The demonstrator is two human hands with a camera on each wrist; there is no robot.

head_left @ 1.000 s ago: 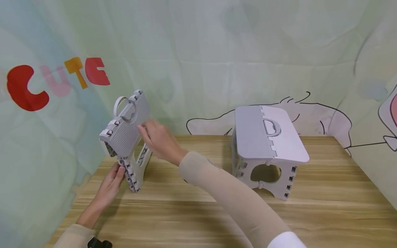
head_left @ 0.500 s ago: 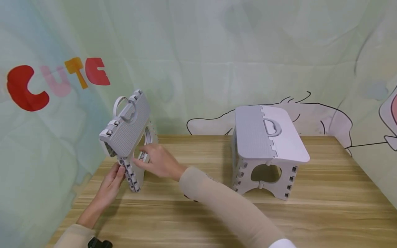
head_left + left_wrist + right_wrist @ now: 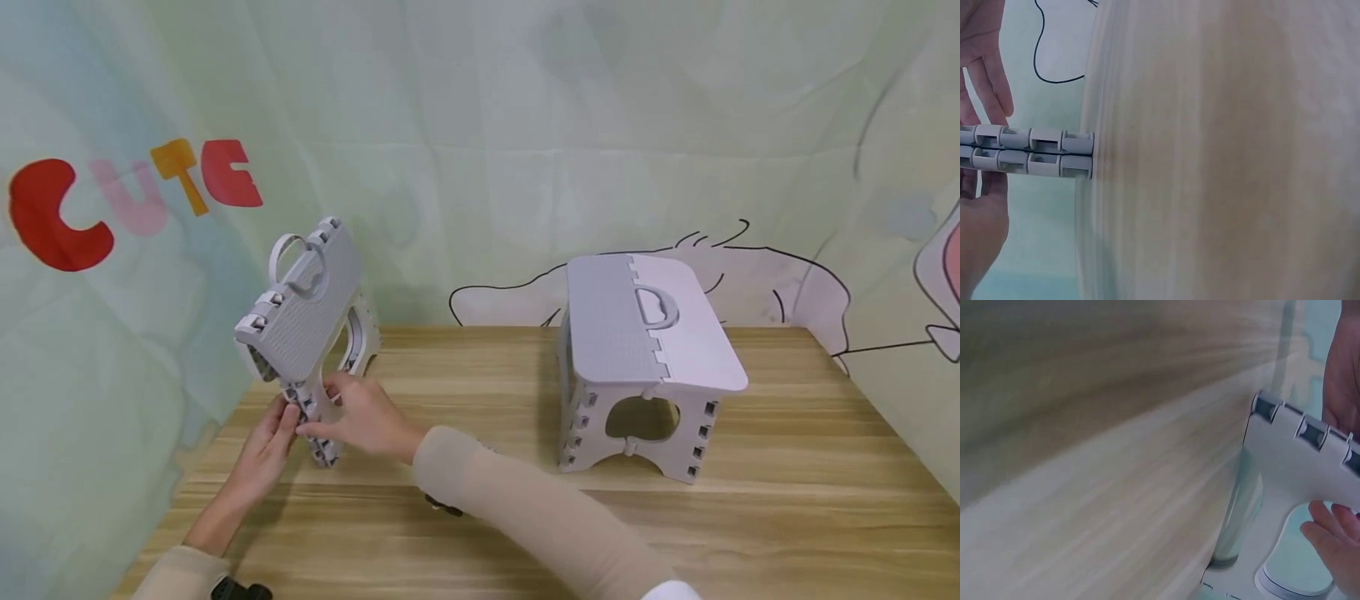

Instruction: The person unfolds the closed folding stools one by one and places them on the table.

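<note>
Right hand grips the pale stool leg — left hand beyond it.

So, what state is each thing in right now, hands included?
Left stool: mostly folded, upright.
Left stool's handle: raised.
Right stool: unfolded, standing on the table.
Right stool's handle: apparently lying flat.
Left hand: gripping the left stool.
Right hand: gripping the left stool too.

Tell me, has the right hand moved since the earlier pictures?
Yes. In the head view, the right hand has moved down and left, away from the open stool, which stayed put.
</note>
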